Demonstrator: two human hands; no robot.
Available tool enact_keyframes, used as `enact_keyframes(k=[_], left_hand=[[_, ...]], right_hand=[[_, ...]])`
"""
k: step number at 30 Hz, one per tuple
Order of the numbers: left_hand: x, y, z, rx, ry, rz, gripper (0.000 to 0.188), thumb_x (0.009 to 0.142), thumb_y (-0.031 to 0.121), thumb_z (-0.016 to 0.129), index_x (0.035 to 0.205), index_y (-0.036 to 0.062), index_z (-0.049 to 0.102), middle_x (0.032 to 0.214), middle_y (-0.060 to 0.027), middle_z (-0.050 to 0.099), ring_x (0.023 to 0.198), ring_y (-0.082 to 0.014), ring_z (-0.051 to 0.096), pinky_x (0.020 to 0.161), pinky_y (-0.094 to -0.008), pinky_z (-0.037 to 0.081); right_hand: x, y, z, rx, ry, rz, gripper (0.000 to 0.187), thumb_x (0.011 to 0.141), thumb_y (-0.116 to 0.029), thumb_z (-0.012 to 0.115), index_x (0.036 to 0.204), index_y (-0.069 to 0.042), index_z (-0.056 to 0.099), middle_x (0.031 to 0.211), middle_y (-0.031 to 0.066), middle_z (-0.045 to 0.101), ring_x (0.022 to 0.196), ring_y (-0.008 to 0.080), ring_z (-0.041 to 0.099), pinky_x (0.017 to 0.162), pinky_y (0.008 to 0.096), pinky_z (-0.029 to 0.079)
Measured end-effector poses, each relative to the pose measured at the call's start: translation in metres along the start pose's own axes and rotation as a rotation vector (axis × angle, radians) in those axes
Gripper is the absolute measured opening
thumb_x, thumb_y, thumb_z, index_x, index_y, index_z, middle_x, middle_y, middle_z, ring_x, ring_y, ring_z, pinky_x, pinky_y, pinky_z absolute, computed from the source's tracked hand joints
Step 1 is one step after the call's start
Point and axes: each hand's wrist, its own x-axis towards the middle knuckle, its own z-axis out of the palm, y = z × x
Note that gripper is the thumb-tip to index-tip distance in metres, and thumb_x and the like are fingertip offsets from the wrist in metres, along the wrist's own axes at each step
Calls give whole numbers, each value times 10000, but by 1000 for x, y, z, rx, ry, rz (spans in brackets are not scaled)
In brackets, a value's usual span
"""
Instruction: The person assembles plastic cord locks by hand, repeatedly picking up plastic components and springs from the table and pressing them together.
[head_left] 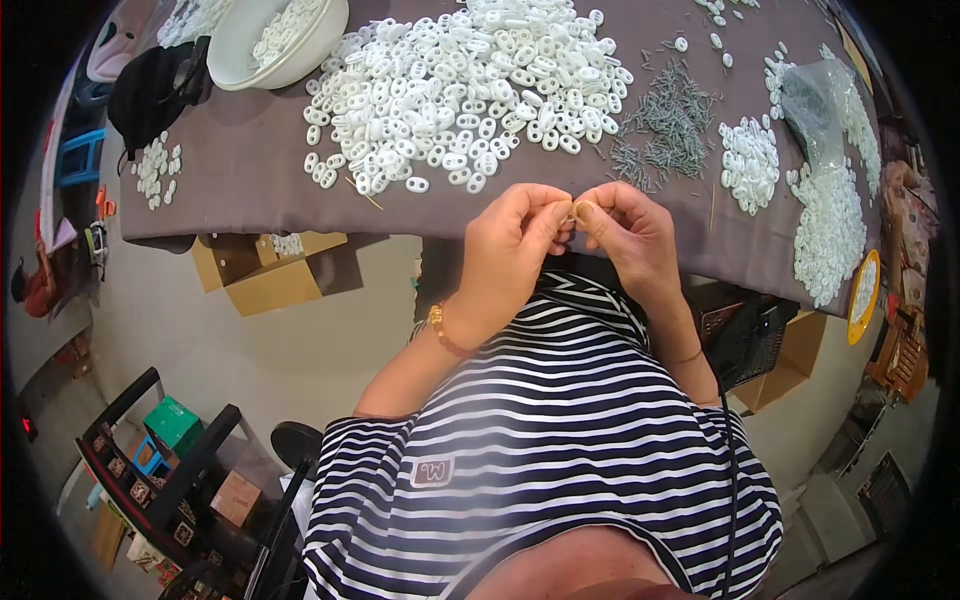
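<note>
Above the grey table [250, 170] strewn with white plastic pieces [460, 90], both hands [570, 235] pinch one small part together.

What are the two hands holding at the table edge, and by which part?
Left hand and right hand pinch one tiny pale piece between fingertips; it is mostly hidden, so its kind and gripped part cannot be told.

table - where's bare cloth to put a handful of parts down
Bare cloth on the table lies left of the big white pile, below the bowl. A smaller strip fronts the hands, under the pins. The right end is crowded.
</note>
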Motion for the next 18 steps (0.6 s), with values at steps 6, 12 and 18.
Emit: enact_keyframes(k=[6, 12, 18], left_hand=[[2, 0, -1, -31, -12, 17, 162, 947, 91, 621, 1055, -29, 632, 885, -60, 689, 754, -99, 645, 670, -233, 540], [3, 1, -2, 39, 0, 19, 155, 938, 98, 636, 1035, -23, 645, 867, -50, 691, 734, -87, 642, 662, -227, 537], [2, 3, -3, 153, 8, 66, 144, 930, 95, 642, 1017, -19, 651, 854, -50, 695, 713, -84, 646, 650, -229, 535]], right_hand=[[1, -2, -2, 43, -9, -14, 139, 967, -130, 609, 999, -8, 666, 847, -2, 647, 709, 37, 552, 638, 178, 456], [0, 2, -3, -47, -4, -87, 128, 975, -124, 591, 1010, -15, 649, 877, -8, 631, 726, 34, 541, 645, 181, 454], [-2, 4, 1, -142, 9, -114, 99, 969, -119, 596, 966, -28, 637, 820, -37, 590, 700, 17, 505, 614, 173, 417]])
